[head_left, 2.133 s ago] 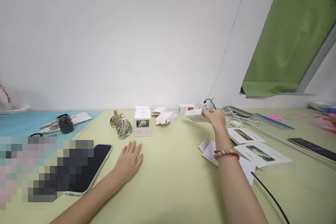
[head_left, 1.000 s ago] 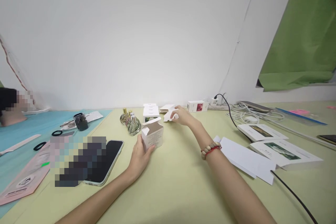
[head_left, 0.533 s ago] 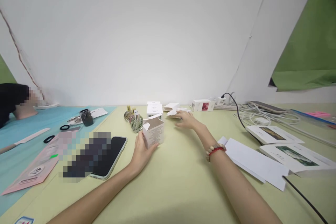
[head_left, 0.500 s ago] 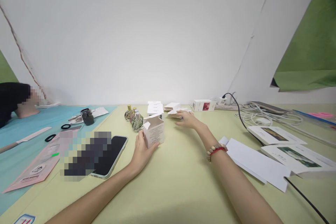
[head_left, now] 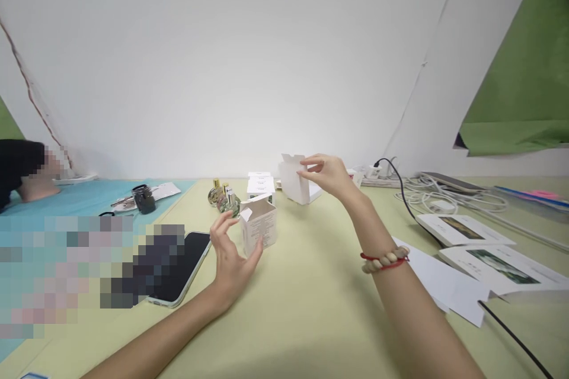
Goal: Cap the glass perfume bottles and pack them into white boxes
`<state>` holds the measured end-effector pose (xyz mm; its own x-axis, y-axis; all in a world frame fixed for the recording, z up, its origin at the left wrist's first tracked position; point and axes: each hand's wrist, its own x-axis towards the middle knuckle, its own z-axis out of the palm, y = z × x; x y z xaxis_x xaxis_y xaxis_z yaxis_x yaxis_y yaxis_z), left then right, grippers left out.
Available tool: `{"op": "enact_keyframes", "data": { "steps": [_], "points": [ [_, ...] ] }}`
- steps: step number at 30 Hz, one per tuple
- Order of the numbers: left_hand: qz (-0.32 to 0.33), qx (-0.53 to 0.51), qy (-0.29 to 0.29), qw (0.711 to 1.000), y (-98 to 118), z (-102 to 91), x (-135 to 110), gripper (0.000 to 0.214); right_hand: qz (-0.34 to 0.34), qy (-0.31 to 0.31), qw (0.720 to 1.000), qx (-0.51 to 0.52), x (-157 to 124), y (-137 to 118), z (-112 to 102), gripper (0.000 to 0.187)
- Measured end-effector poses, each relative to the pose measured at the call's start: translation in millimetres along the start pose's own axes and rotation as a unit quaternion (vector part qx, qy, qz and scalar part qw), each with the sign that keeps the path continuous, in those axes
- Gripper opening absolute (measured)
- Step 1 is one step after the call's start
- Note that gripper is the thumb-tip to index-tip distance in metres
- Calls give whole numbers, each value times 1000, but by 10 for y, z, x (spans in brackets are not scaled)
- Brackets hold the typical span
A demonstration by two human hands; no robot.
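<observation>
A small white printed box (head_left: 258, 230) stands on the table with its top flap up and its inside showing. My left hand (head_left: 233, 254) is around its near left side, fingers spread and curved; whether the thumb touches the box I cannot tell. Between the thumb and fingers of my right hand (head_left: 326, 173) is a plain white folded cardboard piece (head_left: 294, 182), held upright by its top edge beyond the box. Several glass perfume bottles (head_left: 229, 204) with gold and silver caps stand behind my left hand. A row of closed white boxes (head_left: 260, 185) sits behind the printed box.
A phone (head_left: 184, 266) lies to the left, near a dark jar (head_left: 143, 198). White paper sheets (head_left: 448, 284), flat printed cartons (head_left: 502, 263), and coiled white cables (head_left: 462, 192) occupy the right. At the far left a person's black sleeve (head_left: 20, 169) shows. Part of the left is pixelated.
My left hand has let go of the printed box and opened beside it. My right hand has taken hold of a white cardboard piece and lifted it upright.
</observation>
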<state>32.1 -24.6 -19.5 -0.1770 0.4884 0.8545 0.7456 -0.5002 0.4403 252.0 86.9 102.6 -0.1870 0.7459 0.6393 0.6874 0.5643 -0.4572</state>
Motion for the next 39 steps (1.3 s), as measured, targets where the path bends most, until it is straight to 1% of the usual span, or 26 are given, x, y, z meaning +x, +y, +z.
{"op": "enact_keyframes", "data": {
  "steps": [1, 2, 3, 4, 5, 6, 7, 8, 9, 10, 12, 14, 16, 18, 20, 24, 26, 29, 31, 35, 37, 39],
  "points": [
    [43, 2, 4, 999, 27, -27, -16, 44, 9, 13, 1000, 8, -8, -80, -55, 33],
    [92, -3, -8, 996, 59, -55, -39, 37, 15, 31, 999, 13, -20, -161, -111, 33],
    [144, -15, -41, 989, 99, -82, -68, 30, 21, 47, 998, 18, -35, -242, -165, 33],
    [192, -36, -96, 976, 142, -103, -100, 23, 28, 63, 997, 30, -52, -321, -219, 34],
    [226, -68, -165, 958, 189, -119, -134, 18, 35, 71, 996, 48, -70, -396, -271, 35],
    [220, -102, -229, 943, 235, -127, -166, 16, 42, 76, 994, 70, -89, -465, -319, 37],
    [180, -134, -272, 936, 276, -126, -195, 15, 49, 77, 991, 95, -106, -524, -364, 39],
    [120, -161, -304, 931, 309, -119, -218, 18, 56, 70, 989, 120, -122, -573, -403, 42],
    [52, -184, -322, 927, 333, -106, -233, 24, 61, 52, 986, 144, -135, -610, -435, 44],
    [-15, -205, -329, 922, 347, -90, -241, 32, 64, 20, 984, 164, -145, -636, -459, 45],
    [-118, -239, -327, 907, 352, -62, -234, 46, 66, -79, 977, 185, -155, -659, -479, 44],
    [-174, -266, -320, 893, 344, -52, -212, 56, 63, -179, 964, 186, -154, -662, -462, 39],
    [-197, -291, -319, 880, 344, -58, -192, 58, 59, -236, 953, 182, -149, -664, -414, 34],
    [-204, -317, -318, 870, 357, -69, -180, 55, 61, -263, 945, 183, -146, -679, -354, 31],
    [-210, -332, -309, 866, 376, -74, -172, 53, 65, -294, 936, 184, -150, -708, -301, 31],
    [-231, -355, -291, 858, 385, -57, -151, 53, 61, -368, 909, 188, -177, -776, -251, 34],
    [-235, -369, -293, 850, 375, -47, -146, 52, 54, -403, 894, 189, -194, -794, -243, 39],
    [-229, -375, -294, 849, 368, -49, -153, 51, 37, -451, 871, 189, -212, -785, -228, 57],
    [-222, -371, -290, 854, 372, -59, -164, 51, 27, -466, 864, 191, -214, -767, -215, 64],
    [-241, -347, -287, 860, 368, -66, -186, 55, 13, -461, 869, 178, -204, -773, -200, 53],
    [-261, -342, -296, 853, 352, -55, -199, 57, 21, -457, 873, 168, -208, -811, -203, 52],
    [-273, -343, -304, 846, 334, -39, -207, 57, 39, -464, 870, 160, -230, -863, -210, 57]
  ]
}}
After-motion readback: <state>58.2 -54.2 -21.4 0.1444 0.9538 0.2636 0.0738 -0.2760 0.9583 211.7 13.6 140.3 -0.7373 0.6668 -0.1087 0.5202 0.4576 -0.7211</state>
